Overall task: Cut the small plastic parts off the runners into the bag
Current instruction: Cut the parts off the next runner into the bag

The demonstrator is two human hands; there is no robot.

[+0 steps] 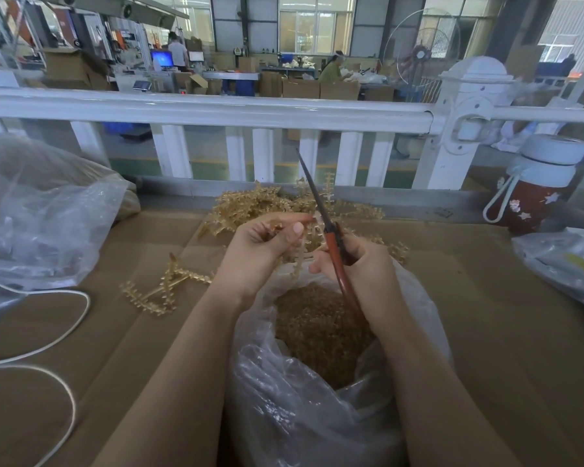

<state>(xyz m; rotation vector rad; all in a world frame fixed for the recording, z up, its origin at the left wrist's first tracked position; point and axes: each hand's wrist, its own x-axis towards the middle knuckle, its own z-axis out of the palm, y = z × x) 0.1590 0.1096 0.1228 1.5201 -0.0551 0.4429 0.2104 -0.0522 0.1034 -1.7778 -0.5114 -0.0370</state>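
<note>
Now, key relation: the runner (304,244) hangs just left of the scissors (331,237), between the two hands and directly over the mouth of the bag (317,382); the blades must close leftward onto it.
Left hand: the left hand (263,251) pinches the top of the runner between thumb and curled fingers, so it is the hand that carries the piece.
Right hand: the right hand (354,267) is wrapped around the red handles of the scissors; it is the nearer hand to the cutting point.
Scissors axis: long axis runs from near-right to far-left, the dark blade tip pointing up and away toward the white railing (216,109). Whether the blades are parted I cannot tell, they look like one line.
Runner axis: it seems to hang almost vertical, teeth sticking out to the sides, lower end reaching toward the bag; part of it is hidden by the fingers.
Bag: clear plastic, open, standing near the person, already holding a big amount of amber cut parts (317,328).
Waiting stock: a pile of runners (267,203) lies far behind the hands on the cardboard (486,298); another loose runner (162,288) lies at the left.
Judgement: cutting is well advanced, but much remains.
</note>
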